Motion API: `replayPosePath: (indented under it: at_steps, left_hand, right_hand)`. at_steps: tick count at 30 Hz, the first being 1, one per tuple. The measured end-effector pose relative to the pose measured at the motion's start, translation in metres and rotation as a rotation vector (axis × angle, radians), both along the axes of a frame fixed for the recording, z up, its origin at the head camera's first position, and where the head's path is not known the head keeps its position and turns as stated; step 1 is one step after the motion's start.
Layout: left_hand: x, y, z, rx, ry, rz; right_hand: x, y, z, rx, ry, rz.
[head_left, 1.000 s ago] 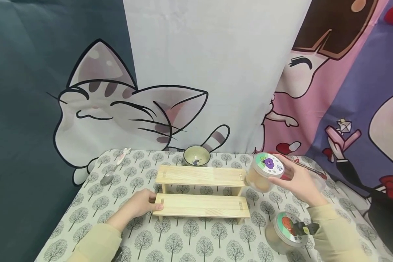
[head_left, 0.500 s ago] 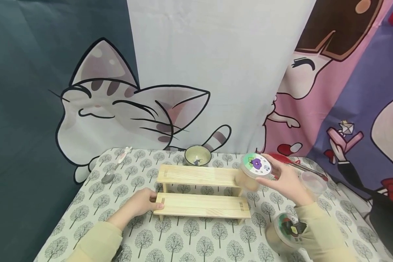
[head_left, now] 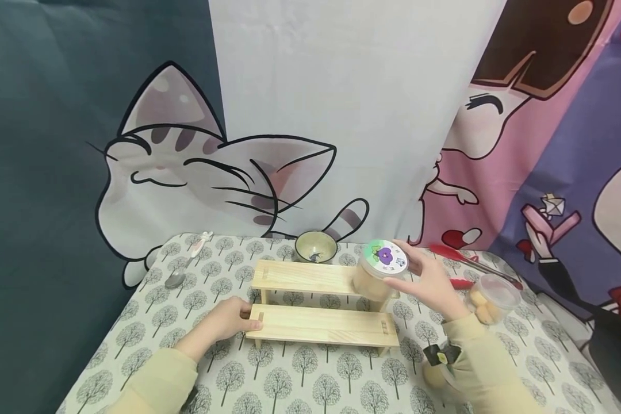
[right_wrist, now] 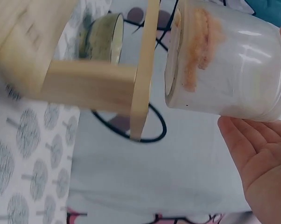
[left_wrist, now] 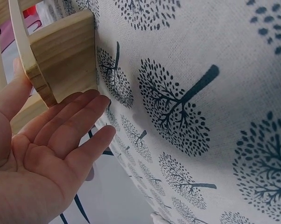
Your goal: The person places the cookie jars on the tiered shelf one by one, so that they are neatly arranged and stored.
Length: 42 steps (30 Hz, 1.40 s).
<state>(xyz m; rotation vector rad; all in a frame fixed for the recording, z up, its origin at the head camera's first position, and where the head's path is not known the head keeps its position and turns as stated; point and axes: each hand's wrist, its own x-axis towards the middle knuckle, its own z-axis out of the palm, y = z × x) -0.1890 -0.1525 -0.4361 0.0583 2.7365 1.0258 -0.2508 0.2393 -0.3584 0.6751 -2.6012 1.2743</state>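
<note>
A clear plastic jar (head_left: 370,283) with a purple-flower lid (head_left: 384,257) and orange-tan contents is held in my right hand (head_left: 426,284), thumb and fingers on opposite sides. In the head view it overlaps the right end of the upper board (head_left: 300,278) of a two-step wooden shelf. The right wrist view shows the jar (right_wrist: 243,65) a small gap above the board (right_wrist: 145,70). My left hand (head_left: 229,319) grips the left end of the lower board (head_left: 323,326). In the left wrist view its thumb lies above that board and its fingers (left_wrist: 73,123) reach underneath.
Behind the shelf stands a small green bowl (head_left: 315,247). A spoon (head_left: 176,279) lies at the back left. At right are red-tipped tongs (head_left: 463,257) and a clear container (head_left: 491,299) with tan pieces. Another jar (head_left: 434,376) is partly hidden by my right sleeve.
My right hand has carried the jar leftward, from beside the shelf to over the upper board's right end. The clear container at right is uncovered. My left hand keeps its grip.
</note>
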Motion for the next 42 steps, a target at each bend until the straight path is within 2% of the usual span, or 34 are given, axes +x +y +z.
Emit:
replayPosePath:
  at_steps: [10, 23, 30, 37, 42]
  left_hand:
    - [-0.001, 0.001, -0.002, 0.002, -0.001, 0.003]
    - [0.0, 0.002, -0.003, -0.009, 0.024, 0.0]
    - [0.001, 0.004, -0.002, -0.018, 0.03, -0.004]
    - [0.002, 0.004, 0.001, -0.046, 0.03, -0.006]
    - [0.003, 0.003, 0.002, -0.047, 0.03, -0.002]
  right_hand:
    - [-0.008, -0.035, -0.006, -0.084, -0.087, 0.065]
    - [-0.01, -0.075, -0.011, -0.138, -0.129, 0.078]
    - [-0.013, -0.096, -0.015, -0.162, -0.113, 0.104]
    - [-0.017, -0.113, -0.015, -0.124, -0.097, 0.084]
    - [-0.02, -0.123, -0.016, -0.121, -0.103, 0.098]
